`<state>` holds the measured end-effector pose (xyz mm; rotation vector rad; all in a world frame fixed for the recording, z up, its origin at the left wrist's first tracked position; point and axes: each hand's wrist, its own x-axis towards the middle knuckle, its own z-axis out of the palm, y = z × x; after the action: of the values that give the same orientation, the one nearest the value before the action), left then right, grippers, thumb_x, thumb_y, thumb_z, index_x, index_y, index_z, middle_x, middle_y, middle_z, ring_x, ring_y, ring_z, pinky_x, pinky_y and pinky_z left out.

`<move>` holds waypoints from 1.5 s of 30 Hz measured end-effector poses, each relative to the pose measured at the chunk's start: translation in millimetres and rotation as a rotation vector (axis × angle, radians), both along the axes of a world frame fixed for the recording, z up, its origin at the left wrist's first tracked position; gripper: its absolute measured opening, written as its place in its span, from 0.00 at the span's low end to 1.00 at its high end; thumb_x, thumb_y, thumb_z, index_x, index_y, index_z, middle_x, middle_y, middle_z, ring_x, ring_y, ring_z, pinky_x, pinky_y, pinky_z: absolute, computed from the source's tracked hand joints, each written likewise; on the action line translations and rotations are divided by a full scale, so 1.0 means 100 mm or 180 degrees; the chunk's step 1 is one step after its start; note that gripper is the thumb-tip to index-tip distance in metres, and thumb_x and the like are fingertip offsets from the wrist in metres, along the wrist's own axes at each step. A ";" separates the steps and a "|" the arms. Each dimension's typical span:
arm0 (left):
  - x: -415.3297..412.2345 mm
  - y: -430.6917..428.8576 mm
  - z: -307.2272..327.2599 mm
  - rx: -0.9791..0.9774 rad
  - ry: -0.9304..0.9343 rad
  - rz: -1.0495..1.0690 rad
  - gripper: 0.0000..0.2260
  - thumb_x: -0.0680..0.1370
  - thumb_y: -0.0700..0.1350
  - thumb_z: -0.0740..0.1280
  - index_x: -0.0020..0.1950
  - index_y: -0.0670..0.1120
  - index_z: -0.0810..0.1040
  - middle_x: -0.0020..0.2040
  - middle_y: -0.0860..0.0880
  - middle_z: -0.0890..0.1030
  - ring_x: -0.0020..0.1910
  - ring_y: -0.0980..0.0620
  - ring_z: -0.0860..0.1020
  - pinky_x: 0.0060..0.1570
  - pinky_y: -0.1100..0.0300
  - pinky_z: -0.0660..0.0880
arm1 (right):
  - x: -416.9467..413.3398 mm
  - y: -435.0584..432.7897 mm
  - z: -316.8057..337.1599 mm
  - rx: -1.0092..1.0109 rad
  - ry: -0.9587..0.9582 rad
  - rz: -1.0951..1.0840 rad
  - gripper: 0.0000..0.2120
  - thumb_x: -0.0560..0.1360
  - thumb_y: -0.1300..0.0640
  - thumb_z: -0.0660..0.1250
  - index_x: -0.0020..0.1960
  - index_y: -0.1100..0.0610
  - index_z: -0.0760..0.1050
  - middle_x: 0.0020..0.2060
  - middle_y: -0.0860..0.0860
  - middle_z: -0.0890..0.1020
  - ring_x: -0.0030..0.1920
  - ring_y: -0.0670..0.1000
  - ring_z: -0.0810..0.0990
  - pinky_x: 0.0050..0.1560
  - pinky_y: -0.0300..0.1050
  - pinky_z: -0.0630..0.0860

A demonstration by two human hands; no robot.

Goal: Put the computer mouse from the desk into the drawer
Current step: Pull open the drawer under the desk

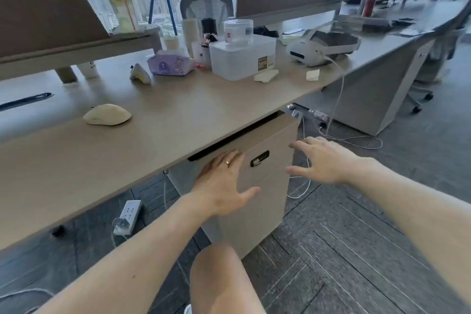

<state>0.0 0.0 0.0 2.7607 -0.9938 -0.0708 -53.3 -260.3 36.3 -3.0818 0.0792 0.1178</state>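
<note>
A cream computer mouse (107,114) lies on the beige desk (178,115), left of centre. Under the desk edge stands a beige drawer cabinet (265,186) with a black lock plate (259,158) on its top drawer front. The top drawer looks shut, with a dark gap above it. My left hand (224,181) lies flat on the drawer front, fingers spread up to the top edge, a ring on one finger. My right hand (323,159) hovers open to the right of the cabinet, holding nothing.
On the desk behind stand a purple tissue pack (170,66), a white plastic box (242,58) with a jar on it, and a white headset (323,47). White cables (339,120) hang right of the cabinet. A power strip (127,216) lies on the floor. My knee (221,278) is below.
</note>
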 end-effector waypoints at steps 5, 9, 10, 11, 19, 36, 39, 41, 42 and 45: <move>0.02 0.11 -0.20 -0.0089 -0.0396 0.0378 0.41 0.77 0.69 0.59 0.83 0.47 0.54 0.83 0.49 0.58 0.80 0.48 0.54 0.77 0.52 0.52 | 0.20 0.24 -0.38 0.0286 0.0179 -0.0006 0.33 0.75 0.33 0.60 0.74 0.50 0.68 0.66 0.52 0.78 0.62 0.57 0.78 0.59 0.56 0.77; -0.01 0.10 -0.33 -0.0267 -0.0649 0.0458 0.39 0.77 0.68 0.60 0.82 0.49 0.57 0.80 0.52 0.61 0.76 0.50 0.58 0.74 0.53 0.57 | 0.52 0.43 -0.64 0.1057 0.0102 -0.0555 0.22 0.77 0.37 0.62 0.58 0.54 0.79 0.49 0.54 0.85 0.49 0.59 0.83 0.49 0.51 0.80; 0.01 0.11 -0.36 -0.0297 -0.0680 0.0478 0.39 0.77 0.67 0.60 0.82 0.49 0.58 0.80 0.53 0.63 0.75 0.51 0.60 0.73 0.53 0.59 | 0.59 0.48 -0.71 0.1404 0.0100 -0.0734 0.21 0.78 0.39 0.63 0.56 0.57 0.80 0.48 0.56 0.85 0.49 0.60 0.83 0.49 0.52 0.80; 0.02 0.11 -0.37 -0.0326 -0.0707 0.0489 0.38 0.77 0.67 0.60 0.82 0.49 0.59 0.79 0.53 0.64 0.74 0.51 0.61 0.72 0.53 0.61 | 0.66 0.52 -0.77 0.1782 0.0117 -0.0893 0.21 0.78 0.42 0.63 0.54 0.59 0.80 0.48 0.59 0.85 0.49 0.62 0.84 0.49 0.54 0.81; 0.12 0.11 -0.42 -0.0370 -0.0839 0.0489 0.33 0.77 0.63 0.61 0.78 0.48 0.67 0.72 0.51 0.73 0.68 0.48 0.69 0.65 0.49 0.69 | 0.89 0.71 -1.03 0.4211 0.0246 -0.1861 0.13 0.83 0.54 0.60 0.57 0.63 0.76 0.39 0.57 0.81 0.37 0.55 0.81 0.38 0.51 0.82; 0.13 0.11 -0.40 -0.0443 -0.0874 0.0476 0.31 0.80 0.65 0.56 0.76 0.47 0.71 0.70 0.51 0.76 0.66 0.49 0.70 0.64 0.50 0.68 | 0.84 0.93 -1.13 0.4513 -0.0493 -0.2394 0.12 0.80 0.54 0.59 0.42 0.58 0.74 0.31 0.53 0.74 0.31 0.52 0.71 0.35 0.45 0.73; 0.12 0.12 -0.39 -0.0523 -0.0843 0.0452 0.31 0.81 0.66 0.53 0.75 0.47 0.72 0.69 0.51 0.76 0.66 0.49 0.70 0.64 0.50 0.68 | 0.67 0.84 -1.20 0.4458 -0.0559 -0.2462 0.11 0.77 0.54 0.61 0.42 0.60 0.75 0.29 0.54 0.73 0.30 0.53 0.70 0.36 0.48 0.72; 0.12 0.12 -0.39 -0.0550 -0.0830 0.0456 0.31 0.81 0.66 0.53 0.75 0.47 0.72 0.69 0.52 0.76 0.66 0.49 0.70 0.64 0.50 0.68 | 0.50 0.77 -1.21 0.4479 -0.0589 -0.2412 0.11 0.79 0.55 0.61 0.41 0.60 0.75 0.28 0.54 0.72 0.29 0.52 0.70 0.33 0.46 0.72; 0.12 0.12 -0.39 -0.0558 -0.0824 0.0464 0.32 0.80 0.67 0.53 0.75 0.48 0.72 0.69 0.52 0.76 0.66 0.49 0.70 0.64 0.49 0.68 | 0.41 0.74 -1.21 0.4479 -0.0603 -0.2386 0.12 0.80 0.55 0.60 0.41 0.60 0.75 0.27 0.54 0.72 0.28 0.52 0.70 0.31 0.45 0.70; 0.11 0.10 -0.39 -0.0540 -0.0802 0.0514 0.32 0.79 0.67 0.54 0.75 0.48 0.72 0.70 0.51 0.76 0.68 0.49 0.70 0.65 0.48 0.68 | 0.15 0.68 -1.18 0.4446 -0.0635 -0.2422 0.13 0.81 0.56 0.58 0.41 0.60 0.73 0.28 0.54 0.71 0.29 0.52 0.69 0.32 0.45 0.68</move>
<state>10.6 10.4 -39.2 2.7246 -0.7846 0.3764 -38.4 -191.8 -81.3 -1.5198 0.7510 -0.1274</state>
